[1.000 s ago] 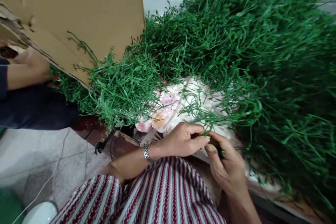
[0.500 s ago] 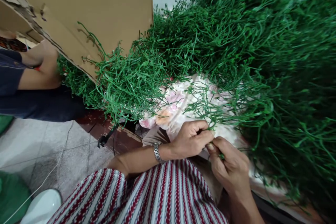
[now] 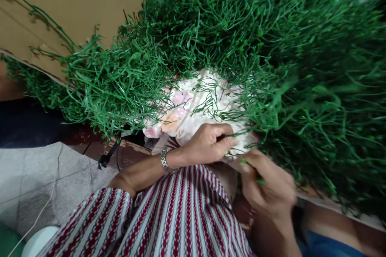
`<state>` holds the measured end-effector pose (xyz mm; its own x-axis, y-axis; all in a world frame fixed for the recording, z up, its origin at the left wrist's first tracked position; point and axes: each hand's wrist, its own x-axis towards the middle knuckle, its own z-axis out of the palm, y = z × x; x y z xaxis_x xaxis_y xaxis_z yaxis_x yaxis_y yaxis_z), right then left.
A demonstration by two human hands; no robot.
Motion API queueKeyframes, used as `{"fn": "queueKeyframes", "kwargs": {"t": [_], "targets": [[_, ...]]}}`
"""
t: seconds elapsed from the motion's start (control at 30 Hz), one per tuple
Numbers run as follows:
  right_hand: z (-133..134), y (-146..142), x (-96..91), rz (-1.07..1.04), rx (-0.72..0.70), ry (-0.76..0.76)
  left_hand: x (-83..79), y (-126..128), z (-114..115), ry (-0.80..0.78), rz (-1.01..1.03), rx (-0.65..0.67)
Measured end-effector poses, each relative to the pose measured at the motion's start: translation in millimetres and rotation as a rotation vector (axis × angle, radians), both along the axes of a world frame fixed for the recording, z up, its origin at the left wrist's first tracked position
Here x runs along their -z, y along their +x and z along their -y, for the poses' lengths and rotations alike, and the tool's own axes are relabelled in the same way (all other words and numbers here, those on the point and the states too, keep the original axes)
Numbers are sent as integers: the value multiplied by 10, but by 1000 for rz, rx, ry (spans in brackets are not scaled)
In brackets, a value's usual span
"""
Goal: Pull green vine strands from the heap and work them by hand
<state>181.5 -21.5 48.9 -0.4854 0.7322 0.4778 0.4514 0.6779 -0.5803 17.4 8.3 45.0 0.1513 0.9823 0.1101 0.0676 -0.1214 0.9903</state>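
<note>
The right hand point(image 3: 268, 180) has drawn away from the left hand point(image 3: 206, 143), its fingers clamped on green stems point(image 3: 243, 162), perhaps snapped free, though from here I cannot tell the left's grip, the heap point(image 3: 259, 36) beyond both.

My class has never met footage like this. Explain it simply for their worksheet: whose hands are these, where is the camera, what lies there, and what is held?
No machine shows here, just a person's two bare hands. The camera sits on that person's head, looking forward and down, so their red-and-white striped garment appears below.

Beyond the hands, a large heap of thin green plant stems lies around a white floral cloth; a brown cardboard sheet stands upper left.

The right hand, blurred, holds small green stem pieces. The left hand, with a silver metal watch on its wrist, is curled beside loose stems; its grip is unclear.
</note>
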Motion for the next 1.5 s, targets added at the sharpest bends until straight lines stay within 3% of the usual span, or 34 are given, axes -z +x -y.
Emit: {"fn": "queueKeyframes", "kwargs": {"t": [0.13,0.23,0.37,0.5,0.8,1.0,1.17,1.4,1.5], "targets": [[-63,235,-100,-129,226,-30,39,-15,42,-64,6,8],[-72,305,-138,-147,303,-46,49,-52,121,-247,135,73],[-69,343,-159,-100,226,-42,59,-132,255,-446,135,138],[-70,364,-157,20,178,-2,90,-208,339,-347,4,204],[-69,276,-110,56,111,114,97,-243,391,-208,-152,283],[-143,202,-40,141,-121,85,78,-241,414,-94,-331,370],[-127,177,123,165,-282,2,79,-219,457,-152,-260,444],[-68,162,137,161,-355,-141,67,-190,497,-280,-224,409],[-55,162,144,197,-309,-131,80,-126,491,-349,-136,382]]}}
